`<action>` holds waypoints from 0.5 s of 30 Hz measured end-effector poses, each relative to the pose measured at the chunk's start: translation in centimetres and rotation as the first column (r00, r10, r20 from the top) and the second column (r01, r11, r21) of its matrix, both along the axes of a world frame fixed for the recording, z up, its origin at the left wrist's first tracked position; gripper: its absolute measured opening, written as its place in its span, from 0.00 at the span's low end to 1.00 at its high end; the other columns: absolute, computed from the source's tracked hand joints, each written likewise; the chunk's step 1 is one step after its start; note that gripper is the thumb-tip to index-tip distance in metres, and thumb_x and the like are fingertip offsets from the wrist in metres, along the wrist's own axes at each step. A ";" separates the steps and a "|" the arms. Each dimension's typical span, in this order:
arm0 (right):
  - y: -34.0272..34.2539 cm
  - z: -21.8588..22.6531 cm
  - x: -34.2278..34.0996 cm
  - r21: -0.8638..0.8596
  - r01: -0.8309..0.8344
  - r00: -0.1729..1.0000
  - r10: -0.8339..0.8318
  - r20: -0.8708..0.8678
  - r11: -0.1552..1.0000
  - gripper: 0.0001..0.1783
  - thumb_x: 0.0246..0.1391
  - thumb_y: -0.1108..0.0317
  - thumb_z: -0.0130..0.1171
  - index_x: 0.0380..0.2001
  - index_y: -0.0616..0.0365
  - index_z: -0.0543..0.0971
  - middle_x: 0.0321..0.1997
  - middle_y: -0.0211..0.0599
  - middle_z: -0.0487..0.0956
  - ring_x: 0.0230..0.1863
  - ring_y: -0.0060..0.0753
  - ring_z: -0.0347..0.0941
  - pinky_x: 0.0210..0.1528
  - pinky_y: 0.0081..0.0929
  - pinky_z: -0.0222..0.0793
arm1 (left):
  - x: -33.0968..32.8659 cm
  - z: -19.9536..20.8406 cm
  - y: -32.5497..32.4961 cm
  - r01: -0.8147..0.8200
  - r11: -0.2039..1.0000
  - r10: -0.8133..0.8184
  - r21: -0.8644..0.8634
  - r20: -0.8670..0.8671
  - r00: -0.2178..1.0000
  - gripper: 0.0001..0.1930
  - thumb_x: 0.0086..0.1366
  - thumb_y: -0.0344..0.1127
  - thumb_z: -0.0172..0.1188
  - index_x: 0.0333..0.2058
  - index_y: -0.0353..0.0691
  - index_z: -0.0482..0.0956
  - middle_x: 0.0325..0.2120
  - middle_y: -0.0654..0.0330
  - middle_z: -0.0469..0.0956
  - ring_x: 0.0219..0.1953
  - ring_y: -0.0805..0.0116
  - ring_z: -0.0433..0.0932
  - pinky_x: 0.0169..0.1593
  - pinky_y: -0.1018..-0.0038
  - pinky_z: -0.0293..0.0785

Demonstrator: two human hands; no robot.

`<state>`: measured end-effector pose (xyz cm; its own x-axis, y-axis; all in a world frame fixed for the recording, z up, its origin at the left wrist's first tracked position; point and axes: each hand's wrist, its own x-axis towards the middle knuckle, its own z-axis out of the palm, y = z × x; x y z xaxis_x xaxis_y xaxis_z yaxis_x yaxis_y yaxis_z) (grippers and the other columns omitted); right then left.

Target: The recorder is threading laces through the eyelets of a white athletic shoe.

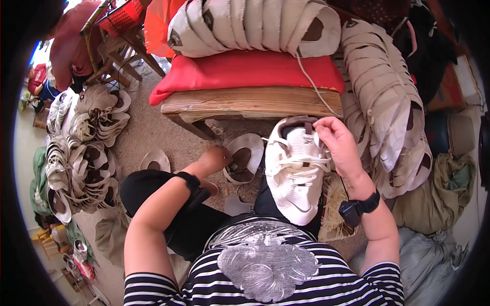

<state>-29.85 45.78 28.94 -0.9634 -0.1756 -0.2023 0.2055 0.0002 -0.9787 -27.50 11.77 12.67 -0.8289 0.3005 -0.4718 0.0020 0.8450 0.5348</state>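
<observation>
A white sneaker [297,176] with loosely threaded laces and a brown collar lining rests on my dark-trousered lap, its toe toward me. My right hand [337,143] is at its ankle opening, thumb and fingers pinched on the edge beside the tongue. A loose lace loop hangs by that hand. My left hand [214,158] is over by my bent left knee, its fingers curled and in shade. It meets the edge of a pale shoe upper [248,166] with a brown lining; whether it grips that upper is hidden.
A wooden bench [250,102] with a red cloth [250,74] stands ahead, bearing a row of nested shoe uppers [250,25]. More stacked uppers [380,86] lie at right. Piles of uppers [84,166] cover the left floor. A pale cord [311,79] hangs over the bench.
</observation>
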 end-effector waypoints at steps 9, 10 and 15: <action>-0.7 0.6 0.6 0.102 0.017 1.000 -0.017 -0.003 0.995 0.07 0.66 0.69 0.55 0.43 0.59 0.76 0.30 0.16 0.69 0.31 0.07 0.60 0.34 0.10 0.57 | 5.0 -13.1 -0.8 0.585 0.749 -0.583 -0.312 0.110 0.805 0.12 0.60 0.38 0.57 0.37 0.39 0.84 0.36 0.52 0.84 0.41 0.51 0.83 0.44 0.61 0.79; -0.7 0.7 0.6 0.116 0.018 1.000 -0.018 0.001 0.993 0.07 0.66 0.69 0.55 0.42 0.59 0.76 0.31 0.16 0.69 0.31 0.07 0.60 0.34 0.10 0.57 | 5.1 -14.1 -0.9 0.583 0.762 -0.548 -0.283 0.197 0.813 0.12 0.59 0.38 0.58 0.36 0.37 0.84 0.36 0.49 0.84 0.41 0.50 0.83 0.44 0.61 0.79; -1.0 0.6 0.1 0.165 -0.009 1.000 0.012 -0.017 0.986 0.06 0.66 0.69 0.55 0.42 0.59 0.76 0.32 0.17 0.70 0.32 0.07 0.62 0.36 0.11 0.59 | 3.4 -14.5 -1.4 0.632 0.771 -0.617 -0.078 0.149 0.772 0.14 0.61 0.41 0.57 0.33 0.37 0.85 0.36 0.47 0.83 0.41 0.50 0.83 0.43 0.61 0.79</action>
<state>-29.73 44.82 29.54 -0.9653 -0.1516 -0.2125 0.1875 0.1637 -0.9685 -24.12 10.33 -1.84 -0.4189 0.6706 -0.6122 0.4995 0.7332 0.4614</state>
